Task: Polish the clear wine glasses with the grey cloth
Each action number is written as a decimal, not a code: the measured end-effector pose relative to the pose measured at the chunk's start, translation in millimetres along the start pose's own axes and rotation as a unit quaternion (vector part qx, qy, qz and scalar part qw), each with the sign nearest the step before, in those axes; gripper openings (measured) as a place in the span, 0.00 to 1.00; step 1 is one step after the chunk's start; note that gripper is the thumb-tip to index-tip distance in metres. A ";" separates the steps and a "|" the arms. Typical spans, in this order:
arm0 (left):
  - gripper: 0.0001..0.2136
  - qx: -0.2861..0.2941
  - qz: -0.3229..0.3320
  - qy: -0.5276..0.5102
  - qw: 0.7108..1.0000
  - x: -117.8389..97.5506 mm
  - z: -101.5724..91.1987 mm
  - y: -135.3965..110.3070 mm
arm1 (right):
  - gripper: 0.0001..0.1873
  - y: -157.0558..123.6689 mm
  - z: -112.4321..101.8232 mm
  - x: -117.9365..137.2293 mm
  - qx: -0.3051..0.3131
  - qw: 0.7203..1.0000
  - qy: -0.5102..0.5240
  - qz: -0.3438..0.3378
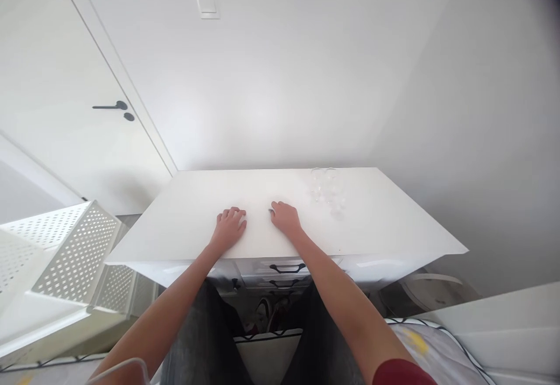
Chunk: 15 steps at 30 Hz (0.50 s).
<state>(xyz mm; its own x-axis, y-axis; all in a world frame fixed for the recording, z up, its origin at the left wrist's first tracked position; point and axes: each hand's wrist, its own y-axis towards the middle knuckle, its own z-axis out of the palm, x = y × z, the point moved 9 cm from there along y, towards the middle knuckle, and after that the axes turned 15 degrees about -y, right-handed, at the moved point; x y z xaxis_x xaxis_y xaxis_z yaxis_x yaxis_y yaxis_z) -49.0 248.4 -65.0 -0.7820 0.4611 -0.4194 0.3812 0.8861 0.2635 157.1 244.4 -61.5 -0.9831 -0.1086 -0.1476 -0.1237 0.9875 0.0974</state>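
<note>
My left hand [230,226] rests palm down on the white tabletop [184,216], fingers stretched flat and slightly apart, holding nothing. My right hand [284,217] lies a short way to its right, also palm down, its fingers curled a little against the surface and empty. Clear drinking glasses [326,189] stand in a small cluster on the table beyond and to the right of my right hand, apart from it.
Drawers with black handles [286,268] sit under the table's front edge. A white perforated metal rack [70,251] stands at the left. A white door with a black handle [111,106] is at the back left. A round white device [433,291] lies on the floor at right.
</note>
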 end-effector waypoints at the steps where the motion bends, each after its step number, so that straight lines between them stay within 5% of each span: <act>1: 0.18 -0.001 -0.004 -0.013 1.000 -1.5 -1.1 0.7 | 0.21 6.4 -1.1 7.0 -0.001 1.000 0.006 -0.001; 4: 0.15 -0.021 -0.004 -0.121 0.992 0.1 -21.5 -10.9 | 0.17 12.7 0.1 12.0 0.009 1.000 0.025 -0.005; 7: 0.14 -0.176 -0.025 -0.225 0.958 37.3 -89.3 -77.2 | 0.18 12.8 4.5 3.3 0.023 0.999 0.036 0.003; 9: 0.13 -0.292 -0.099 -0.209 0.928 82.5 -136.1 -169.8 | 0.16 14.5 6.5 -2.9 0.025 0.998 0.052 0.020; 11: 0.12 -0.376 -0.265 -0.143 0.876 131.4 -162.4 -298.3 | 0.16 16.0 9.1 -4.4 0.033 0.997 0.057 0.026; 13: 0.10 -0.342 -0.463 -0.093 0.813 161.3 -151.6 -435.4 | 0.16 15.2 11.7 -6.2 0.042 0.997 0.051 0.038; 15: 0.09 -0.262 -0.632 -0.072 0.726 158.5 -117.1 -563.1 | 0.18 13.0 13.4 -10.3 0.041 0.997 0.043 0.055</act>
<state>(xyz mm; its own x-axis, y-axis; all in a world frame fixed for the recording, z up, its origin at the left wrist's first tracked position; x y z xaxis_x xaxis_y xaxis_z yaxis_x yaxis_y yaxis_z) -445.4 -182.9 -178.1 -0.2705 -0.6717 -0.6897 -0.8651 0.4839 -0.1319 167.4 259.9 -71.9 -0.9985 -0.0044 -0.0548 -0.0059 0.9996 0.0267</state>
